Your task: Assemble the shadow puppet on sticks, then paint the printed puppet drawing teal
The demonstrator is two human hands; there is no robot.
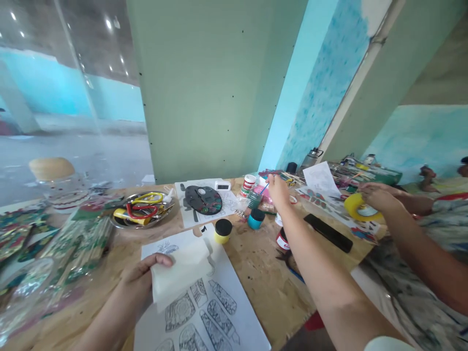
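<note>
My left hand [148, 270] pinches the left edge of a blank cream piece of paper [183, 273] between thumb and fingers. Under it lies a white sheet [248, 319] printed with patterned black-line shapes. My right hand [278, 191] reaches far forward, closed around a thin blue-handled paintbrush [264, 188]. The brush points down into a clear jar of greenish liquid [255, 200]; its tip cannot be made out. Close to the jar stand a blue paint jar [256, 219] with a black lid and a yellow paint jar [223, 231], also black-lidded.
A dark paint palette [203, 200] lies on paper at the back. To the left are a metal tray [142, 214] with scissors and bundled sticks [73, 239] in plastic. Right of my forearm lies a black case [328, 232]; beyond, another person's hands hold yellow tape [360, 208].
</note>
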